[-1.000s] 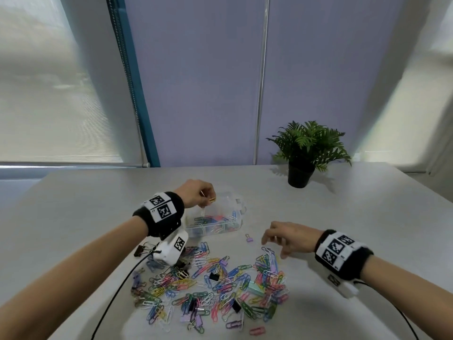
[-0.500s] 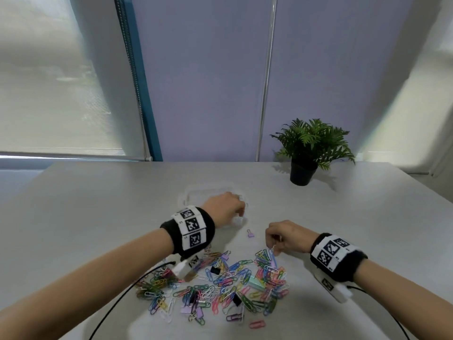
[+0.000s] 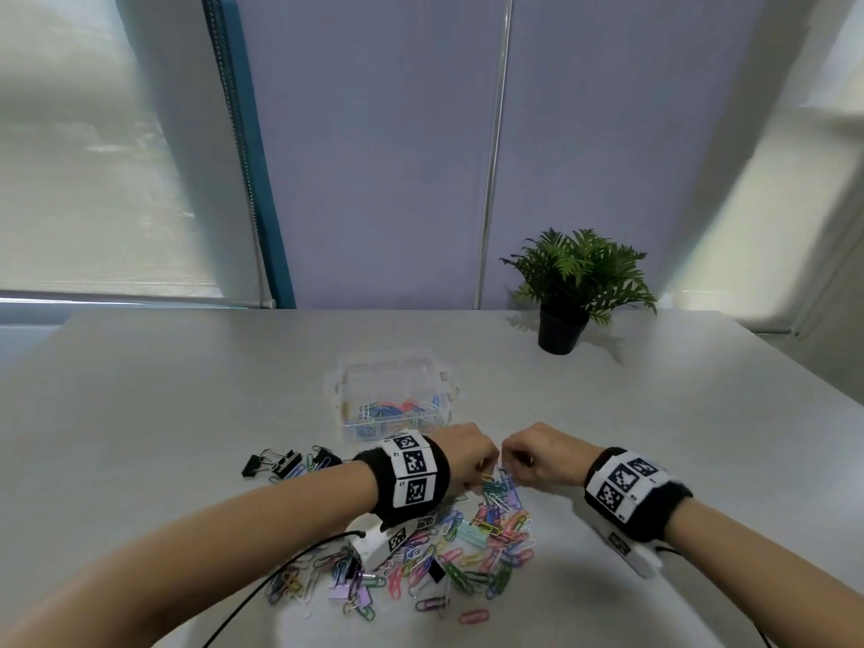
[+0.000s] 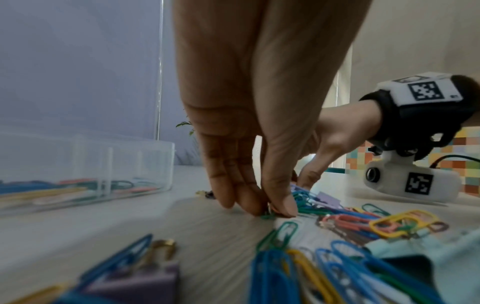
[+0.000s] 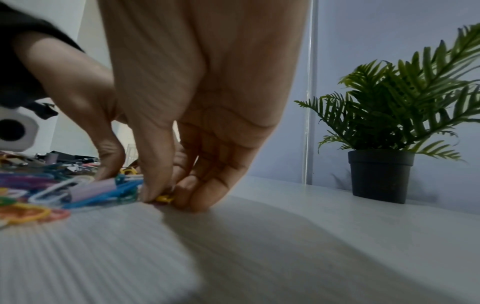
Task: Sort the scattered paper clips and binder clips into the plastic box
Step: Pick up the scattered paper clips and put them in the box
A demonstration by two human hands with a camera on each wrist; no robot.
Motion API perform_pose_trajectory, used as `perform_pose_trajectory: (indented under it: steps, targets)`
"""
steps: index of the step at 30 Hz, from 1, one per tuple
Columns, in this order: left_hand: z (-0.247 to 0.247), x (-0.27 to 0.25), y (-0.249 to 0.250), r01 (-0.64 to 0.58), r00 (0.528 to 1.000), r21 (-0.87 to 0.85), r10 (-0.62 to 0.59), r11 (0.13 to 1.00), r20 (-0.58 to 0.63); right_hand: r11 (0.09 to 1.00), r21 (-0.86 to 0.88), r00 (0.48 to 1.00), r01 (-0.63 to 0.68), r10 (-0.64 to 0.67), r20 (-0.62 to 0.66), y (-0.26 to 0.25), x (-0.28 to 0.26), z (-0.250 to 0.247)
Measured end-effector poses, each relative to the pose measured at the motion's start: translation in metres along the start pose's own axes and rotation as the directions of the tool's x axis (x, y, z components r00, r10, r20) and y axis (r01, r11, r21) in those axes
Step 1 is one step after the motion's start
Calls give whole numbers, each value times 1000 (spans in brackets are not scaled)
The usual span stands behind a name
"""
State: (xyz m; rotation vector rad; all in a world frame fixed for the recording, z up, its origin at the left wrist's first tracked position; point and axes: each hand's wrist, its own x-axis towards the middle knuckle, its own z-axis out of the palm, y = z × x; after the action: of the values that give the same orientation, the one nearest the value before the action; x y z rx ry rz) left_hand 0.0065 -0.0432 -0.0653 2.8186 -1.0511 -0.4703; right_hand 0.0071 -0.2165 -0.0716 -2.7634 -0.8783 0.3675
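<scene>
A heap of coloured paper clips and small binder clips [image 3: 467, 544] lies on the grey table in front of me. Behind it stands the clear plastic box [image 3: 435, 367], open, with several clips inside. Both hands are down at the heap's far edge, almost touching. My left hand [image 3: 484, 470] pinches a green paper clip [image 4: 267, 216] against the table with thumb and fingertips [image 4: 285, 205]. My right hand [image 3: 512, 465] pinches a yellow paper clip [image 5: 165, 199] between thumb and fingers. A lilac binder clip [image 5: 91, 188] lies just left of the right thumb.
Black binder clips [image 3: 276, 460] lie apart, left of the heap. A potted plant [image 3: 575, 282] stands at the back right of the table. A cable [image 3: 280, 577] runs from my left wrist camera toward me.
My left hand has come back from the box to the heap's far edge. My right hand has dropped onto the heap and closed its fingers on a clip.
</scene>
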Motion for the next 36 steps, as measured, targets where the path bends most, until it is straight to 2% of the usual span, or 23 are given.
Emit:
perform_pose_trajectory:
  steps: [5,12,15,18,21,23,27,29,32,36]
  targets:
    - [-8,-3,-7,20,1000,-38,-21,999,-14,997,-67,999,-40,40,-5,-5,0,3]
    - [-27,-16,-37,73,992,-303,-100,950,-71,997,-32,997,-75,75,-13,-5,3,1]
    - [-43,-25,-55,104,981,-366,-157,925,-118,991,87,995,-101,100,10,-2,1,-4]
    - [-61,-35,-82,153,947,-385,-246,910,-205,958,264,992,-113,124,-24,-2,2,-21]
    - [-69,-44,-110,246,907,-365,-346,898,-240,878,476,991,-56,105,-78,-11,14,-44]
    - [-68,-47,-121,311,896,-311,-387,898,-219,840,542,989,-17,95,-116,-22,30,-56]
    - [-61,-52,-126,413,882,-180,-442,893,-164,862,507,985,-9,94,-142,-42,73,-66]
    - [-56,-55,-123,440,867,-126,-458,889,-197,883,469,984,-21,100,-145,-50,91,-63]
    - [-50,-58,-106,394,877,-80,-401,916,-266,922,386,983,-24,93,-160,-58,107,-58]
    - [-45,-58,-74,268,937,-66,-276,961,-214,959,284,985,-13,60,-160,-57,111,-52]
